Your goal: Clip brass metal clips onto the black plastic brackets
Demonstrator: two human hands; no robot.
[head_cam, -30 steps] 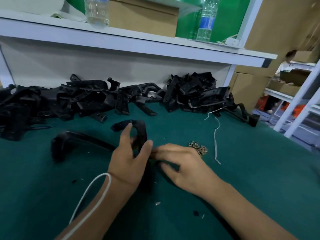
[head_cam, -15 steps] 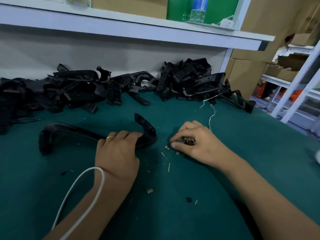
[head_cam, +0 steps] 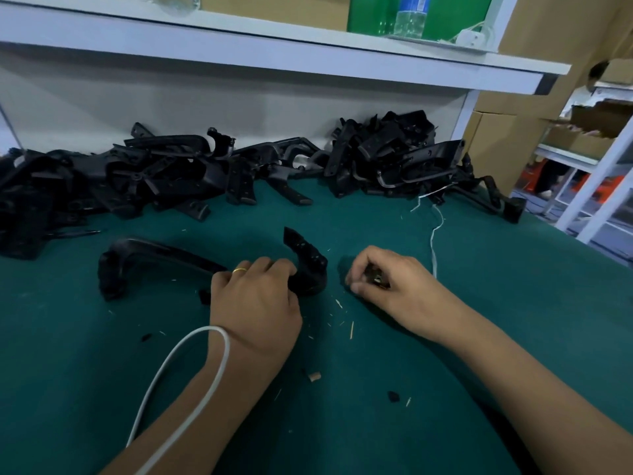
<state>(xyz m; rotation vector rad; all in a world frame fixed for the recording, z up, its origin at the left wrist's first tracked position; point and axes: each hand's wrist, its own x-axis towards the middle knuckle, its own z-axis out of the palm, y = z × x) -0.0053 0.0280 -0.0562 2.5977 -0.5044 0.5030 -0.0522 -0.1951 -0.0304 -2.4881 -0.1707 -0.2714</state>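
Observation:
A long curved black plastic bracket lies on the green mat, its right end bent upward. My left hand grips the bracket near that bend, fingers curled over it. To its right, my right hand is curled over a small heap of brass clips on the mat, fingertips pinching at them. Most of the clips are hidden under the fingers.
A long pile of black brackets runs along the back of the green table, under a white shelf. A white string lies right of my right hand. Small debris dots the mat. A white cable crosses my left wrist.
My right hand left the bracket and moved right onto the brass clips. My left hand shifted its grip and laid the bracket down flatter on the mat.

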